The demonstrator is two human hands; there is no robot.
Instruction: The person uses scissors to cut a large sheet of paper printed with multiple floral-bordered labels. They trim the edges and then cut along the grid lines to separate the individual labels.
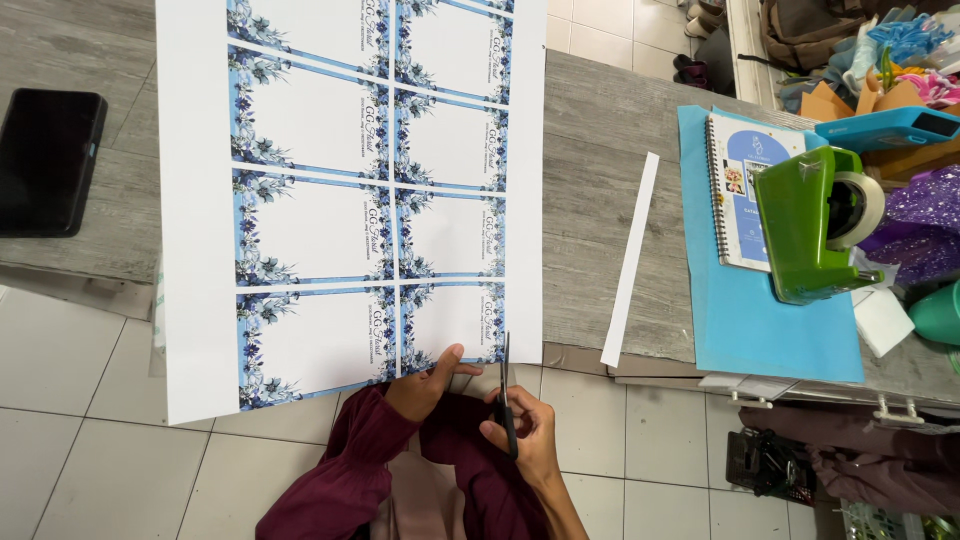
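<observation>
Down at the bottom middle of the frame, the person's right hand [525, 432] is closed around a pair of black-handled scissors [506, 400], blades pointing up into the lower edge of a big printed sheet [350, 200]. That sheet fills the centre-left of the picture, hanging off the near edge of a grey wood-look table [600, 180], and it's laid out as a grid of white cards with blue floral borders. The left hand [428, 385], in a maroon sleeve, pinches the sheet's bottom edge just beside the blades, thumb on top.

Right of the sheet, a thin white paper strip [630, 260] lies on the table, well apart from the hands. Further right sits a blue mat [760, 330] with a spiral notebook [740, 190] and a green tape dispenser [815, 225] on it. Upper left, a black phone [48, 160] lies flat.
</observation>
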